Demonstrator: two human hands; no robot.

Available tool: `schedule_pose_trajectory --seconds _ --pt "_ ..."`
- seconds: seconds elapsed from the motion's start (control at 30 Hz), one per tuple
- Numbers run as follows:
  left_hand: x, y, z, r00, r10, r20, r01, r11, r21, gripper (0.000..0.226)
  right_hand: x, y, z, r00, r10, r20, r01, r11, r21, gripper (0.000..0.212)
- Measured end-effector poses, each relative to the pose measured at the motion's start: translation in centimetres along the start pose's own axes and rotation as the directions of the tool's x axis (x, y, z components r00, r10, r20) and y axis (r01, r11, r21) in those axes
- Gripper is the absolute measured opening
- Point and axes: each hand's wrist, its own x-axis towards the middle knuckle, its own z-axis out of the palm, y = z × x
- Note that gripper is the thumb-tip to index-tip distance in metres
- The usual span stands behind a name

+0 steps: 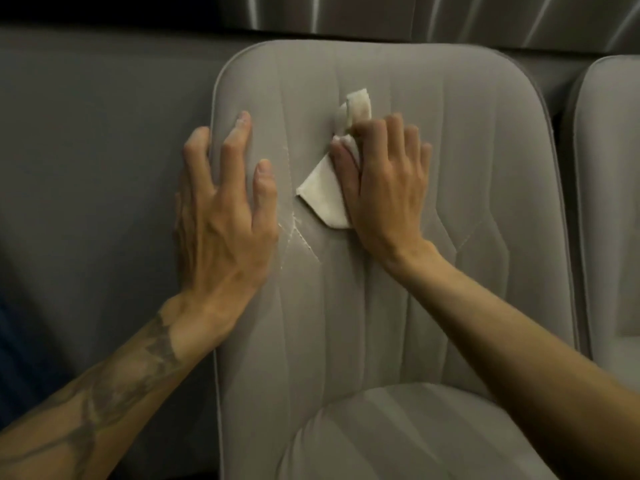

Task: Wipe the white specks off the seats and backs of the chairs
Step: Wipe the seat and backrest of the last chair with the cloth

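risk: white specks in stitched seam of chair back, between hands, likely smeared deeper if folded wipe is dragged soiled side down; wipe could be dropped if pinch slackens
right hand: grip clamped on wipe, pressed mid-back
left hand: grip apart, fingers spread on back's left edge
containers: none seen

2nd chair cut off rt, wipe part-hidden
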Motion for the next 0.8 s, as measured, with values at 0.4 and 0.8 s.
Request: schedule_pose_trajectory --seconds 0.4,0.8 --pt "0.1 0.0 -0.9 0.999 -0.005 0.039 0.009 0.993 -0.118 0.05 -13.5 0.4 -5.5 0.91 -0.236 0.341 0.208 0.971 0.117 0.019" --pt "2.6 -1.5 -1.2 0.997 0.076 0.006 -0.074 0.987 -0.14 0.033 -12.7 -0.7 -5.9 0.888 -0.297 0.352 0.213 0.943 0.257 0.019"
